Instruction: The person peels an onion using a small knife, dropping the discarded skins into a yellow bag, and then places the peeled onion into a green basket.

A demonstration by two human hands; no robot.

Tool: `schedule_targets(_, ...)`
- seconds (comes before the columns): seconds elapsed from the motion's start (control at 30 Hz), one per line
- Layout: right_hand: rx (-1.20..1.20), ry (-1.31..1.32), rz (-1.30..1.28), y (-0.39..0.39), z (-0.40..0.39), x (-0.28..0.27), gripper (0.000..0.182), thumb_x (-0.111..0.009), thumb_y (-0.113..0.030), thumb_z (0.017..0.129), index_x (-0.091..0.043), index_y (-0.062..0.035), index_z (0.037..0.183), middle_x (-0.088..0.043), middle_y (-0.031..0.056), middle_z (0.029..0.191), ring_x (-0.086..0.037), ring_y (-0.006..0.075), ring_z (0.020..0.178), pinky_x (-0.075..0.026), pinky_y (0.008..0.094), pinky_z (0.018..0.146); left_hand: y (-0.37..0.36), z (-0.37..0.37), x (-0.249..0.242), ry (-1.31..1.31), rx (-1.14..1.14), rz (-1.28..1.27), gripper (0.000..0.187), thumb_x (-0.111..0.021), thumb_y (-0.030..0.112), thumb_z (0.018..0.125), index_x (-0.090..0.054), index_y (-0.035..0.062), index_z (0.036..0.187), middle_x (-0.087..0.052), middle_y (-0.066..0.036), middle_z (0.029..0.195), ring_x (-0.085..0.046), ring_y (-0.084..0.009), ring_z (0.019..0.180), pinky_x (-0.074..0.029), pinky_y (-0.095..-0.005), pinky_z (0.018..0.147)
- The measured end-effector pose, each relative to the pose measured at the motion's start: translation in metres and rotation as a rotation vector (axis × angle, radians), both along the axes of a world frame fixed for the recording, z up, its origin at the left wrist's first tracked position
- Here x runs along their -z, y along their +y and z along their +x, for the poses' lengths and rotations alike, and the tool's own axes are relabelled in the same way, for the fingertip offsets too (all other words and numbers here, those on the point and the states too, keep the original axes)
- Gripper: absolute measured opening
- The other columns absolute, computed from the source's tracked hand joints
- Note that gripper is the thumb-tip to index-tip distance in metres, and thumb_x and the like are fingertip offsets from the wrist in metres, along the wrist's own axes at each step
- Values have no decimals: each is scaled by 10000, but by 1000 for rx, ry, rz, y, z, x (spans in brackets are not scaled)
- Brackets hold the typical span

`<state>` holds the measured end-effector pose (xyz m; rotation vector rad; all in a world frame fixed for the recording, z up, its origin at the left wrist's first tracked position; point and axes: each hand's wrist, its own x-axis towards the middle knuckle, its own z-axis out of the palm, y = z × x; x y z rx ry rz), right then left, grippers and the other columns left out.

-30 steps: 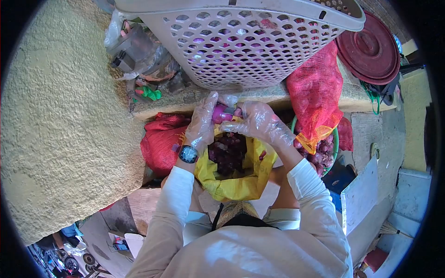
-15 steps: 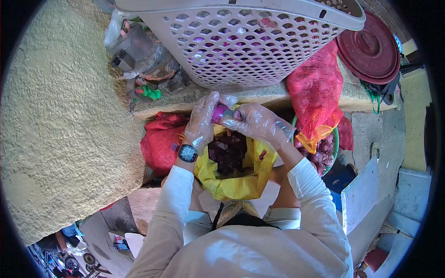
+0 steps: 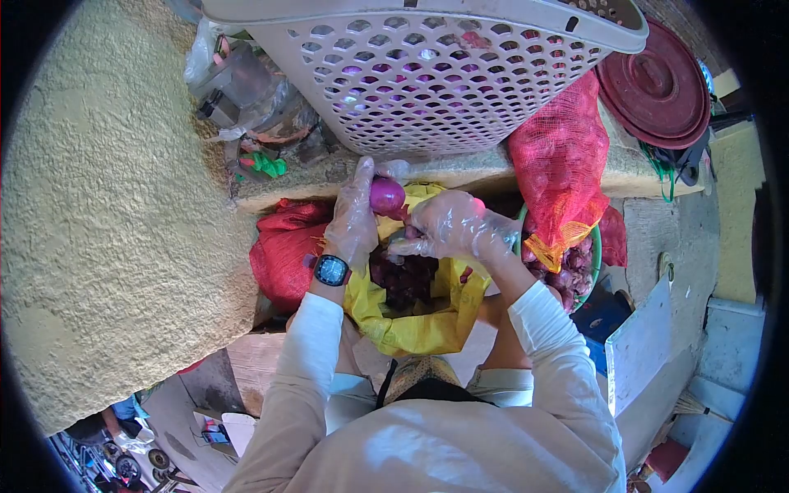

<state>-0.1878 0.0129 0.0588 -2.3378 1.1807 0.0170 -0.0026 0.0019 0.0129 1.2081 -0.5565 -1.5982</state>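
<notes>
My left hand [image 3: 353,215], in a clear plastic glove, is closed around a smooth purple-red onion [image 3: 386,197]. A strip of loose skin hangs at the onion's lower right. My right hand [image 3: 460,225], gloved too, is closed just right of the onion and apart from it. It grips what looks like a small knife, mostly hidden by the fingers; a pink bit [image 3: 479,205] shows behind the hand. Below both hands a yellow sack [image 3: 386,329] stands with its mouth wide, between my legs, holding dark red onion skins [image 3: 407,275].
A white perforated basket [image 3: 444,90] with purple onions inside stands on the ledge ahead. To the right are a red mesh sack [image 3: 559,156] and a green-rimmed tub [image 3: 597,255] of onions. A red sack [image 3: 288,255] lies left. A maroon lid [image 3: 655,78] rests at far right.
My right hand has drawn away from the onion, slightly down and to the right. The onion now shows more fully in my left hand, which has barely moved.
</notes>
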Motion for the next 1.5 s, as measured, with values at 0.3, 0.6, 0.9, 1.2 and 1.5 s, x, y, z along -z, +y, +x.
schedule_targets(0.3,357,-233,-16,-2,-4,-7,665,-865,-651,706,-706,-39,911,-702,168,802,-701,349,774,-551,424,745,3,5,-9,85,72,98,453,-636,495,1021,-644,70,1180,-684,-90,1083,-680,-195,967,-572,-348,889)
schedule_targets(0.6,398,-243,84,-4,-6,-5,616,-890,-567,741,-698,-21,954,-694,166,794,-673,291,742,-539,395,737,1,14,17,-14,254,-95,429,-619,469,1037,-634,73,1200,-674,-94,1126,-675,-183,1009,-571,-340,899)
schedule_targets(0.9,344,-341,87,-2,-7,0,522,-801,-544,862,-706,-31,864,-673,148,733,-612,274,644,-517,378,678,4,12,19,-379,303,-487,414,-587,444,1061,-643,49,1174,-688,-97,1104,-672,-177,982,-564,-333,911)
schedule_targets(1.2,129,-194,-113,-3,-5,11,597,-667,-674,890,-721,-85,812,-709,169,769,-705,382,741,-550,486,702,1,11,8,59,177,-12,418,-627,482,1030,-666,68,1073,-701,-81,998,-688,-194,886,-576,-354,831)
schedule_targets(1.5,222,-166,-83,0,-3,-4,643,-779,-701,769,-729,-72,893,-718,140,803,-721,354,774,-564,437,729,0,11,-2,152,110,29,398,-704,357,1005,-630,43,1238,-688,-112,1070,-697,-224,961,-588,-358,842)
